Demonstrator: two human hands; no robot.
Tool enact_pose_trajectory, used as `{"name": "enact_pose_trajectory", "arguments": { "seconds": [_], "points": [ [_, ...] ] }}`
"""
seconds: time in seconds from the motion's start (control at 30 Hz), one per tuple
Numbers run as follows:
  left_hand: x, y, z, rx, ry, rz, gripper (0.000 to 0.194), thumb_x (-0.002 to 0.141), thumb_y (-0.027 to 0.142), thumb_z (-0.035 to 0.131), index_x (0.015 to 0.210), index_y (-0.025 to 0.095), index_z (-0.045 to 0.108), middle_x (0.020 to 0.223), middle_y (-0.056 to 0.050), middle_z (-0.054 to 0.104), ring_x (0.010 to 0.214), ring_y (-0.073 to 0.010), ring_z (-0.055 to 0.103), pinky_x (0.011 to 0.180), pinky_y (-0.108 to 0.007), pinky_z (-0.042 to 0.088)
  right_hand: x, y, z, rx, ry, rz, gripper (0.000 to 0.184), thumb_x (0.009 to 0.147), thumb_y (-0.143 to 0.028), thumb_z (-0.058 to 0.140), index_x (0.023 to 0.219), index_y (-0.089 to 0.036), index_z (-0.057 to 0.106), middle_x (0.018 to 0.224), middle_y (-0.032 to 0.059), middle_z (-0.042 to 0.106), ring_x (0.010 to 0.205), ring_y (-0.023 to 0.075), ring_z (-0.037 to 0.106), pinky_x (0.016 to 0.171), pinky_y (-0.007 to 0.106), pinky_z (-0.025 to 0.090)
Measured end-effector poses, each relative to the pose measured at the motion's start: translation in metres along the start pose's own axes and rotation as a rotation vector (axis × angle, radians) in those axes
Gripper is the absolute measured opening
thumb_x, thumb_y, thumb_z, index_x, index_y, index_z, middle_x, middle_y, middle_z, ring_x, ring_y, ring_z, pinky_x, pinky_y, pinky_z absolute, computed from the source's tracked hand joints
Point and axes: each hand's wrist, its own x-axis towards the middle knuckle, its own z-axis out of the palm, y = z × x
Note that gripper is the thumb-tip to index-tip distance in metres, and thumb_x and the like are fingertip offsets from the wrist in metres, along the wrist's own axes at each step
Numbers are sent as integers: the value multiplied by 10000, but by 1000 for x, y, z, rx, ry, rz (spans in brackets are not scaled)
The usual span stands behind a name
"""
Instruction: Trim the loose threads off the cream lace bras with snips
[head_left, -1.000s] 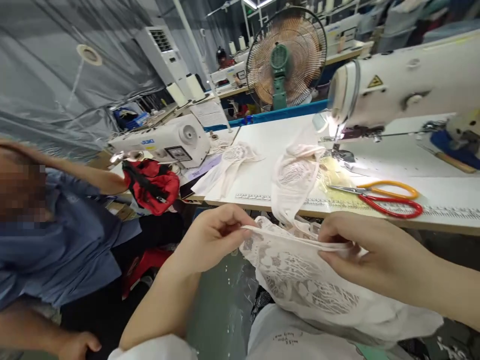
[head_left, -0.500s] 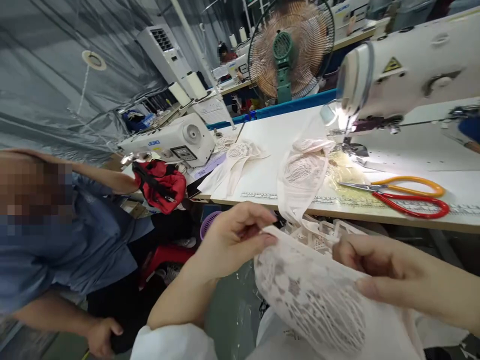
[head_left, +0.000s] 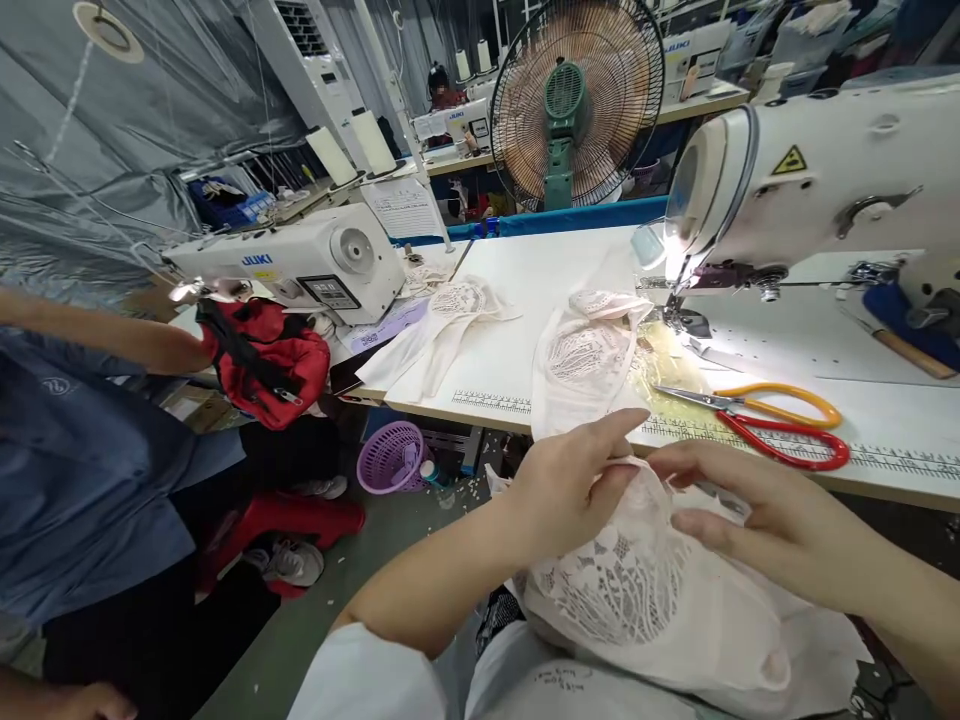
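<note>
A pale pink lace bra piece (head_left: 622,585) drapes over my lap, its patterned lace cup facing up. My left hand (head_left: 574,490) is closed, pinching the narrow top edge of this piece between thumb and fingers. Close beside it, my right hand (head_left: 750,510) has thumb and forefinger apart around the fabric, the fingertips by the same edge; its other fingers are partly hidden. Another lace bra piece (head_left: 585,350) lies on the white sewing table (head_left: 510,260) just beyond my hands. Scissors (head_left: 780,415) with orange and red handles rest to the right.
A lit sewing machine (head_left: 810,180) stands at the right, a second machine (head_left: 300,265) at the left. Behind the table is a fan (head_left: 562,110). A person in blue (head_left: 97,440) sits at left near a red bag (head_left: 270,360). A purple basket (head_left: 390,455) stands on the floor.
My right hand has come in along the fabric edge towards my left hand, its thumb and forefinger now apart. The bra piece has sunk lower onto my lap. The view has shifted.
</note>
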Motion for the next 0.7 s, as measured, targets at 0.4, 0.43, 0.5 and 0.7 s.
{"name": "enact_pose_trajectory", "arguments": {
  "seconds": [0.4,0.43,0.5,0.7],
  "points": [
    [-4,10,-18,-507,-106,-657,305,759,412,669,870,143,581,701,-1,517,640,-96,459,605,-237,395,29,-20,15,20,80,-102,253,965,-337,429,772,-229,552,655,-3,562,581,153,536,500,262,425],
    [-5,10,-18,-569,-111,-699,338,749,456,673,808,136,582,672,2,508,618,-91,443,589,-238,381,28,-20,15,14,82,-104,242,967,-331,428,788,-230,556,679,3,581,597,157,551,509,266,436],
    [-7,9,-16,-705,-86,-754,408,716,520,689,742,129,576,617,14,485,574,-78,413,552,-234,346,28,-20,16,8,84,-106,222,969,-324,428,823,-230,565,720,10,611,629,160,578,529,268,456],
    [-10,8,-7,-916,48,-808,372,642,435,782,690,115,600,625,5,544,574,-66,439,558,-225,321,33,-25,18,1,154,-184,170,945,-253,442,833,-231,568,690,-4,623,611,145,600,521,237,496]
  ]
}}
